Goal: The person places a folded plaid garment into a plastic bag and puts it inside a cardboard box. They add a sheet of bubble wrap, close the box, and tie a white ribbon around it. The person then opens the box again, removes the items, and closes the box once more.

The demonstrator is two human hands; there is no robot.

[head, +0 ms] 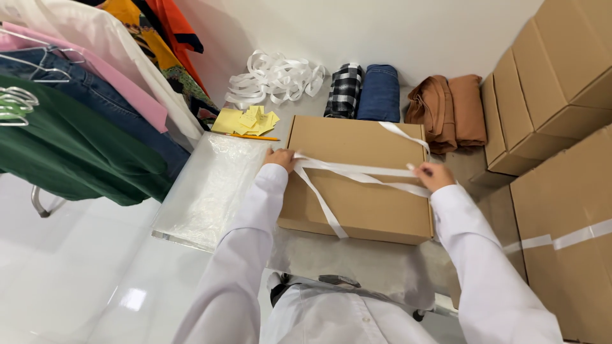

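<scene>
A flat brown cardboard box (357, 178) lies shut on the table in front of me. A white ribbon (357, 171) runs across its lid from side to side, with a loose tail hanging toward the box's front edge and another strip trailing off the far right corner. My left hand (279, 157) grips the ribbon at the box's left edge. My right hand (432, 175) pinches the ribbon at the right edge. Both arms wear white sleeves.
A pile of clear plastic bags (207, 188) lies left of the box. Behind it are yellow paper notes (247, 121), a heap of white ribbon (274, 78), folded clothes (379, 92) and brown garments (446, 108). Stacked cardboard boxes (554, 83) stand at right. Hanging clothes (83, 114) fill the left.
</scene>
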